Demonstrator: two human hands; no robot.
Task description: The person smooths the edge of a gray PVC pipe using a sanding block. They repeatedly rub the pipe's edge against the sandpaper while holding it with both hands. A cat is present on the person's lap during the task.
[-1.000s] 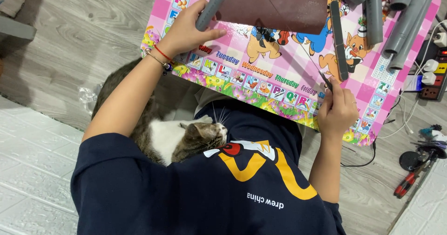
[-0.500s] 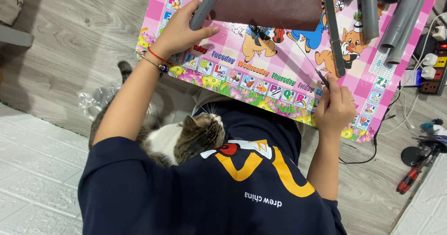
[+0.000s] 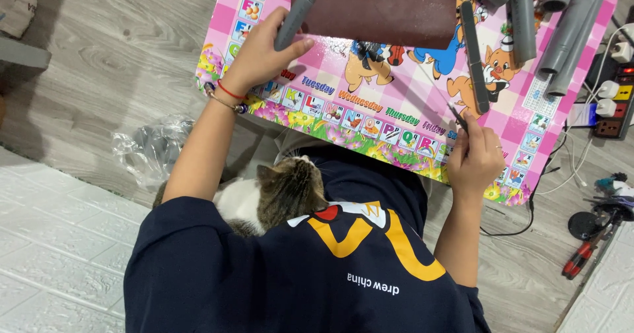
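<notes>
The left hand [image 3: 261, 54] was wrapped round a short grey pipe [image 3: 294, 17], pressing its end against the dark red sandpaper sheet [image 3: 376, 9] just beyond the fingers. The right hand [image 3: 479, 158] was closed on the grip of a small hacksaw [image 3: 472, 56], which stretched away across the pink cartoon table [image 3: 370, 102]. More grey pipes [image 3: 561, 29] lay past the saw, a tabby cat [image 3: 281, 191] sat between the arms, and a power strip [image 3: 614, 102] was off to the right.

Left hand [image 3: 261, 56] grips a grey pipe [image 3: 294, 17]; right hand [image 3: 481, 158] holds a file [image 3: 475, 56].
</notes>
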